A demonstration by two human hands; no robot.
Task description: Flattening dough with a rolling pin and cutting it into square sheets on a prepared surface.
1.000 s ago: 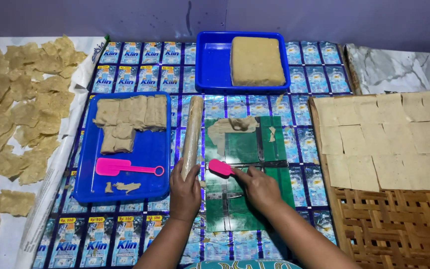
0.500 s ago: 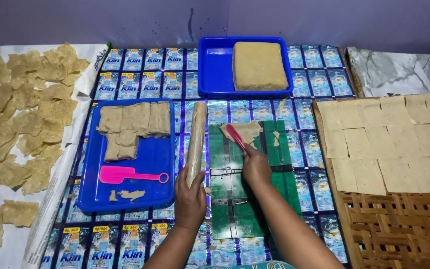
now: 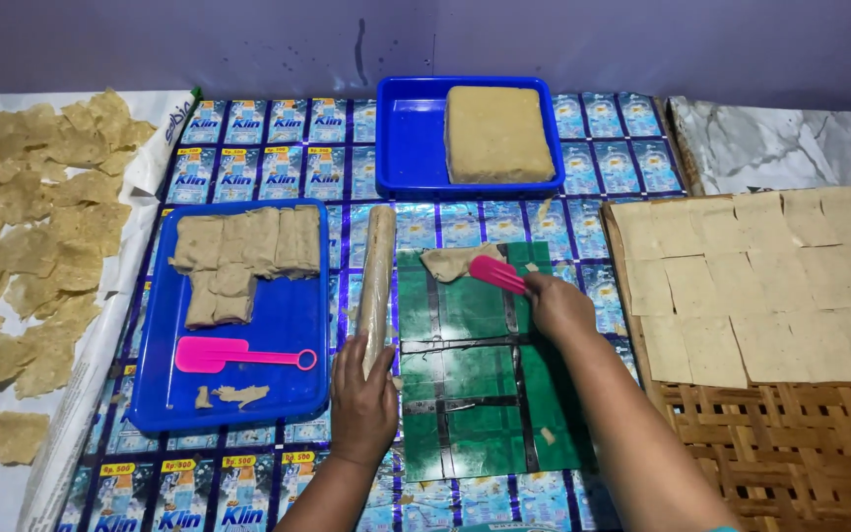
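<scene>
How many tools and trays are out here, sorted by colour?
Blue trays: 2, the near tray and the far tray.
Pink scrapers: 2, one lying in the near tray, one in the right hand, its blade by a dough scrap.
Tan rolling pin: 1, under the left hand.
Total: 5
</scene>
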